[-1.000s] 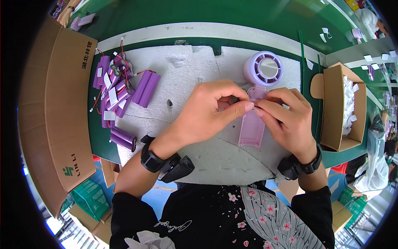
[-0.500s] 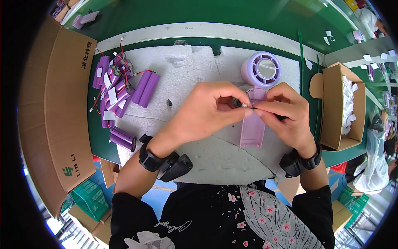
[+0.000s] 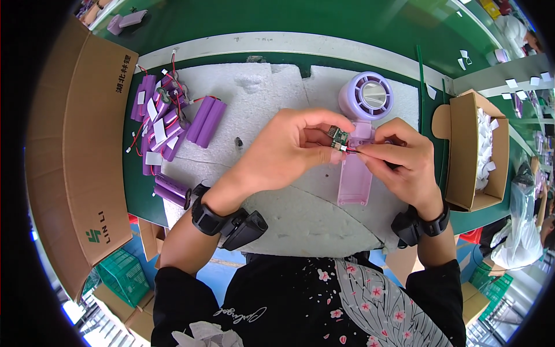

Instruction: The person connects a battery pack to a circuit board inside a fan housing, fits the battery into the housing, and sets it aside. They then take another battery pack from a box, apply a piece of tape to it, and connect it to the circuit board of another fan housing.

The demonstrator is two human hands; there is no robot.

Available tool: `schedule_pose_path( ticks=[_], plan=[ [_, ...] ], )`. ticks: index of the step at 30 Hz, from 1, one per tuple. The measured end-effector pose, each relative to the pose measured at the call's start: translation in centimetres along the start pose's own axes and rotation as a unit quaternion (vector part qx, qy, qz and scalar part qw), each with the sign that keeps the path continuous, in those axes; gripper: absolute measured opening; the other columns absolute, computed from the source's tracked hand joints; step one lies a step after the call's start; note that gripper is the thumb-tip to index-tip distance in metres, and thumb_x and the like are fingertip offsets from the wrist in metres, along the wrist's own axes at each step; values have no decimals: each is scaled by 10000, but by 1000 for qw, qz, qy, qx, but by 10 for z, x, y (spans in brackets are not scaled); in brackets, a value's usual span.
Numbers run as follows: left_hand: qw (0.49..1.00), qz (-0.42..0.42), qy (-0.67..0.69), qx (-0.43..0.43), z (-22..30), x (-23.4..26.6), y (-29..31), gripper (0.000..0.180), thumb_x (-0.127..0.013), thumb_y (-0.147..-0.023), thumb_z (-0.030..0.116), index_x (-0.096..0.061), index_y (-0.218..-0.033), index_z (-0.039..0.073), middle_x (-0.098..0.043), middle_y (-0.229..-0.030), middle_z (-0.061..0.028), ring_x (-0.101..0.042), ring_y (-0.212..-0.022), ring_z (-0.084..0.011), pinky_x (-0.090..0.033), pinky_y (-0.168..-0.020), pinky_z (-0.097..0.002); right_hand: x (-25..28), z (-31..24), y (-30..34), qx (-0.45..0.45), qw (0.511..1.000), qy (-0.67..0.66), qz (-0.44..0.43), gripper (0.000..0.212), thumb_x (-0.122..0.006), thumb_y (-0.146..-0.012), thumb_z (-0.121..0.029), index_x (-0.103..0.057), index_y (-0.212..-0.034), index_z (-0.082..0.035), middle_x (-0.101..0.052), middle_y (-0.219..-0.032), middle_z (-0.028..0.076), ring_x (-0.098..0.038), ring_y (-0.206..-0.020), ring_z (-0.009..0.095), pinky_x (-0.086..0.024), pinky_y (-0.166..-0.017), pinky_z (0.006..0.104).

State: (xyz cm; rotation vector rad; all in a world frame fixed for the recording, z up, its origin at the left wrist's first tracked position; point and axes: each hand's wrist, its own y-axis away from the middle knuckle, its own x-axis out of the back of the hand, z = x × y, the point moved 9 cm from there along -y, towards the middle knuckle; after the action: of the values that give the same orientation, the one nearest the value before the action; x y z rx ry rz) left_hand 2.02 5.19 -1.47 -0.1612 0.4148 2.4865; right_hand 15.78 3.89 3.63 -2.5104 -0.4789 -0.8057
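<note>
Between thumb and fingers, my left hand (image 3: 283,151) grips a small green circuit board (image 3: 339,139) with a white connector at its lower edge. Red and black wires run from that connector to my right hand (image 3: 404,159), whose fingertips are pinched on the wires (image 3: 351,151). Both hands are over a handheld fan. Its round lilac head (image 3: 366,96) lies beyond them, and its open pink handle shell (image 3: 354,182) extends toward me beneath my fingers. The upper part of the shell is partly hidden by my hands.
Purple battery packs (image 3: 206,121) with wires and white tabs are heaped at the left on a white foam board (image 3: 277,222). A tall cardboard box (image 3: 81,150) stands at far left. A smaller carton (image 3: 462,156) at right holds white pieces. A green bench top (image 3: 231,23) spans the back.
My left hand has turned, so the circuit board's face and its connector now show. Both hands stay close together, and my right hand has barely moved.
</note>
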Motion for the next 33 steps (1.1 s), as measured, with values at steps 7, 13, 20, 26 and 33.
schedule_pose_path(
  ticks=[7, 13, 20, 26, 33],
  plan=[
    [999, 35, 35, -10, 2, 4, -1, 332, -691, -822, -76, -592, -1134, -18, -655, -1003, -72, -641, -901, -115, -535, -809, -252, 1, -2, -1, 0, 1000, 7, 1, 239, -794, -683, 53, -750, -895, -49, -575, -849, 46, -577, -677, 149, -451, -552, 249],
    [998, 46, 25, -31, 2, 7, -1, 316, -709, -806, -73, -599, -1096, -12, -660, -985, -74, -642, -910, -111, -533, -808, -255, -1, -3, 0, 6, 1000, 5, 4, 235, -797, -680, 49, -747, -889, -48, -581, -844, 45, -582, -675, 150, -446, -546, 247],
    [998, 45, -3, -46, 6, 3, 1, 280, -702, -795, -77, -633, -1061, -26, -675, -949, -75, -662, -878, -124, -556, -820, -264, 1, -3, -1, 6, 1000, 10, 0, 238, -805, -667, 32, -747, -883, -53, -591, -822, 45, -584, -659, 153, -441, -539, 245],
    [991, 49, -56, -114, 16, 1, 4, 323, -666, -787, -98, -644, -1102, -30, -678, -984, -77, -663, -879, -128, -561, -823, -272, -1, -5, -2, 5, 1000, -11, -13, 212, -800, -672, 17, -752, -865, -59, -592, -796, 39, -578, -634, 155, -438, -531, 251],
    [976, 40, -137, -162, 27, -5, 7, 401, -622, -763, -148, -643, -1142, -19, -672, -1064, -85, -659, -910, -145, -558, -852, -286, -3, -6, 0, 15, 999, -38, 13, 301, -792, -678, 28, -722, -962, -44, -611, -829, 48, -573, -631, 130, -435, -521, 238]
  ],
)
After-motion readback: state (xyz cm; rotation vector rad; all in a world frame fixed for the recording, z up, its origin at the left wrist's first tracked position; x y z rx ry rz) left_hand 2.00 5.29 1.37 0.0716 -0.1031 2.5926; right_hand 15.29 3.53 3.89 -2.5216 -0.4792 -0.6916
